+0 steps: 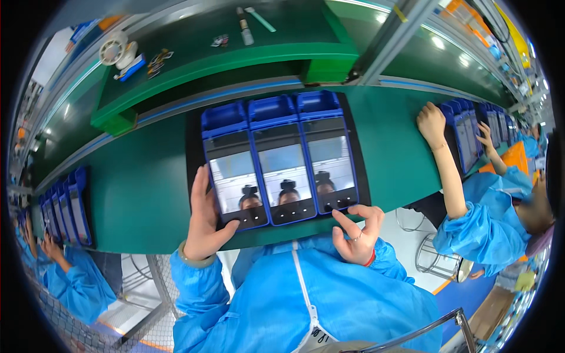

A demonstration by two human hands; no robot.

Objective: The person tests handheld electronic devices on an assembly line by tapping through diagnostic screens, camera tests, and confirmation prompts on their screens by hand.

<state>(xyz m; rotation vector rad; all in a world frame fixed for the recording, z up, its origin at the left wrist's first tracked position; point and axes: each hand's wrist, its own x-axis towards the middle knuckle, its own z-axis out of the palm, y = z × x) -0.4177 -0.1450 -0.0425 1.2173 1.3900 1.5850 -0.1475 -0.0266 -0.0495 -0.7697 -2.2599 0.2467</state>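
Observation:
Three touchscreen devices in blue frames lie side by side on a black mat (357,159): a left device (235,176), a middle device (283,167) and a right device (327,159). Each has a blue open-topped tray part at its far end, and its lit glossy screen reflects the room. My left hand (206,220) rests along the left device's outer edge, fingers stretched, thumb over its near corner. My right hand (358,235) is at the right device's near edge, forefinger reaching to the black strip below the screen, other fingers loosely bent and holding nothing.
Beyond the devices stands a green shelf (235,67) with a wire spool (115,50), small parts and a marker-like tube (244,29). At right, a person in blue (488,200) handles similar devices (465,132). More devices (67,209) and workers are at left.

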